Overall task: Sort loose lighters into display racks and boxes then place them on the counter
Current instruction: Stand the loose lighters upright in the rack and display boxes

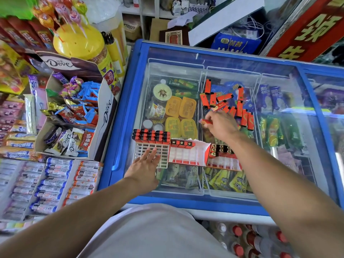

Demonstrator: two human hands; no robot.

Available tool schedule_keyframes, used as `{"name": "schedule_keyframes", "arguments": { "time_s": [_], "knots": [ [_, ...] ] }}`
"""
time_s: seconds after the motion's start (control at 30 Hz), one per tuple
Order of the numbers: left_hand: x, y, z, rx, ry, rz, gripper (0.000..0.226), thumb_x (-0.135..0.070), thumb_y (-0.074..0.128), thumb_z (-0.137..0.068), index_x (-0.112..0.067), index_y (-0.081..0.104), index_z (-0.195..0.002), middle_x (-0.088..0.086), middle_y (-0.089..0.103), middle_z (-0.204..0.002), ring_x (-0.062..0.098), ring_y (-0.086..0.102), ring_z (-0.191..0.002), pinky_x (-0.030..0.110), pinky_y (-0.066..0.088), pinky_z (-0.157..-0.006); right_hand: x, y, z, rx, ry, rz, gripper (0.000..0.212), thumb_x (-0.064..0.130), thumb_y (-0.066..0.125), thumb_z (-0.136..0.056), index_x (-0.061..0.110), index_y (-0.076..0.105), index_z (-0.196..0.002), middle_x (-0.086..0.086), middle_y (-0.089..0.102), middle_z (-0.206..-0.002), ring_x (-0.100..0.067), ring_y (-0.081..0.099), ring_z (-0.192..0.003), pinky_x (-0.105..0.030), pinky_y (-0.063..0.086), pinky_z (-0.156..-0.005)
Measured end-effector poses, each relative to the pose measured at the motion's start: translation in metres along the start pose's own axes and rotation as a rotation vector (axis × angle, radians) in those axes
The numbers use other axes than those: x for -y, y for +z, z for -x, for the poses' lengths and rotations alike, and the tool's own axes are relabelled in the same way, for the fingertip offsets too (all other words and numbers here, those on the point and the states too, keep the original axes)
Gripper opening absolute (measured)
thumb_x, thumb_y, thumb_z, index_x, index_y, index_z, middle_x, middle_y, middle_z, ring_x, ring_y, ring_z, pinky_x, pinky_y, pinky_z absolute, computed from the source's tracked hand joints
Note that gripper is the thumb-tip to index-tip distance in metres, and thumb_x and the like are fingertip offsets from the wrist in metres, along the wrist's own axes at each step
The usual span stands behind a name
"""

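Glass freezer lid (232, 58) under us carries loose red lighters (227, 103); our right hand (221, 125) pinches one lighter (206, 122), our left hand (147, 162) lies flat, fingers spread, on the white plastic grid rack (151, 151), beside two red-white boxes (188, 152).

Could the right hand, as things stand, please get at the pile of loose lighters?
Probably yes: the right hand is already at the pile of loose lighters, which lies uncovered on the freezer lid.

I am observing a blue-framed freezer lid (130, 101) serving as the work surface. Lying on its glass are a pile of loose red lighters (229, 107), a clear plastic rack (151, 148) and two red-and-white boxes (188, 152), side by side.
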State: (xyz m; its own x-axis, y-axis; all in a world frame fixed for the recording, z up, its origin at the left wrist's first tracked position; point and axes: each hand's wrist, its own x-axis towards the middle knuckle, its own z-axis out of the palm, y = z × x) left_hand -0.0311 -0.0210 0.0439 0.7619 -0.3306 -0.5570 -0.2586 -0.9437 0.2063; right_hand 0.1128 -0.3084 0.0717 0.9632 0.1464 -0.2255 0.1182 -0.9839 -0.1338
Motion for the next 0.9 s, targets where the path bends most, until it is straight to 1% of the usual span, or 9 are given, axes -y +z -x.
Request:
{"name": "schedule_keyframes", "arguments": {
  "time_s": [0.1, 0.2, 0.33, 0.4, 0.5, 0.57, 0.7, 0.8, 0.9],
  "knots": [
    [0.0, -0.001, 0.001, 0.01, 0.007, -0.003, 0.09, -0.046, 0.056, -0.096, -0.017, 0.003, -0.162, 0.001, -0.017, -0.168, 0.021, -0.016, -0.154, 0.04, 0.013, -0.124, 0.025, -0.017, 0.014, -0.065, -0.074, -0.262, 0.019, 0.03, 0.065, -0.096, 0.025, 0.067, -0.115, 0.008, 0.058, -0.104, -0.004, 0.055, -0.089, -0.024, 0.048, -0.085],
    [0.001, -0.002, 0.002, 0.001, 0.017, 0.014, 0.092, -0.048, 0.058, -0.094, -0.019, 0.003, -0.162, 0.0, -0.018, -0.168, 0.021, -0.016, -0.154, 0.041, 0.014, -0.124, 0.058, -0.037, 0.035, -0.022, -0.149, -0.386, 0.028, 0.024, 0.062, -0.098, 0.027, 0.066, -0.125, 0.01, 0.053, -0.103, 0.006, 0.048, -0.081, -0.008, 0.036, -0.069],
    [0.009, -0.001, 0.006, -0.033, 0.062, 0.103, 0.089, -0.047, 0.059, -0.094, -0.023, 0.007, -0.162, -0.006, -0.015, -0.168, 0.016, -0.015, -0.154, 0.039, 0.009, -0.125, 0.096, -0.044, 0.061, 0.208, -0.272, -0.318, 0.037, 0.017, 0.057, -0.101, 0.033, 0.058, -0.134, 0.011, 0.059, -0.113, 0.006, 0.053, -0.082, -0.011, 0.04, -0.064],
    [0.02, 0.004, 0.007, -0.083, 0.107, 0.155, 0.085, -0.043, 0.059, -0.094, -0.026, 0.01, -0.162, -0.008, -0.012, -0.168, 0.013, -0.011, -0.155, 0.042, 0.013, -0.126, 0.114, -0.041, 0.069, 0.234, -0.278, -0.351, 0.03, 0.019, 0.065, -0.096, 0.03, 0.061, -0.124, 0.009, 0.066, -0.117, 0.001, 0.059, -0.087, -0.013, 0.043, -0.07],
    [0.041, 0.017, 0.011, -0.197, 0.16, 0.158, 0.081, -0.04, 0.059, -0.095, -0.026, 0.015, -0.162, -0.005, -0.002, -0.169, 0.016, -0.004, -0.156, 0.047, 0.016, -0.126, 0.14, -0.032, 0.078, 0.152, -0.234, -0.418, 0.02, 0.027, 0.077, -0.087, 0.027, 0.061, -0.1, 0.012, 0.068, -0.104, -0.006, 0.063, -0.077, -0.019, 0.042, -0.061],
    [0.053, 0.028, 0.015, -0.278, 0.166, 0.132, 0.078, -0.038, 0.062, -0.094, -0.023, 0.024, -0.16, -0.001, 0.007, -0.169, 0.021, 0.004, -0.156, 0.046, 0.013, -0.126, 0.155, -0.023, 0.077, 0.102, -0.212, -0.455, 0.017, 0.027, 0.079, -0.085, 0.028, 0.065, -0.095, 0.012, 0.067, -0.098, -0.009, 0.063, -0.083, -0.026, 0.046, -0.068],
    [0.069, 0.048, 0.027, -0.455, 0.125, 0.1, 0.075, -0.032, 0.071, -0.083, -0.016, 0.043, -0.151, 0.007, 0.034, -0.162, 0.027, 0.02, -0.153, 0.049, 0.014, -0.125, 0.18, -0.002, 0.074, 0.037, -0.241, -0.424, 0.021, 0.021, 0.069, -0.094, 0.023, 0.072, -0.114, 0.01, 0.063, -0.113, -0.008, 0.058, -0.095, -0.008, 0.039, -0.075],
    [0.072, 0.055, 0.03, -0.485, 0.066, 0.095, 0.077, -0.034, 0.072, -0.081, -0.016, 0.043, -0.151, 0.005, 0.035, -0.161, 0.027, 0.01, -0.155, 0.053, 0.01, -0.125, 0.199, 0.007, 0.074, 0.012, -0.284, -0.36, 0.029, 0.02, 0.058, -0.101, 0.021, 0.066, -0.129, 0.001, 0.065, -0.129, -0.017, 0.061, -0.114, -0.027, 0.045, -0.095],
    [0.069, 0.052, 0.033, -0.452, 0.028, 0.147, 0.08, -0.039, 0.066, -0.087, -0.019, 0.033, -0.157, 0.001, 0.023, -0.166, 0.025, -0.007, -0.156, 0.053, -0.003, -0.125, 0.21, 0.014, 0.072, -0.039, -0.262, -0.312, 0.025, 0.023, 0.062, -0.099, 0.02, 0.066, -0.123, 0.001, 0.071, -0.118, -0.018, 0.067, -0.104, -0.033, 0.052, -0.086]
  ]
}}
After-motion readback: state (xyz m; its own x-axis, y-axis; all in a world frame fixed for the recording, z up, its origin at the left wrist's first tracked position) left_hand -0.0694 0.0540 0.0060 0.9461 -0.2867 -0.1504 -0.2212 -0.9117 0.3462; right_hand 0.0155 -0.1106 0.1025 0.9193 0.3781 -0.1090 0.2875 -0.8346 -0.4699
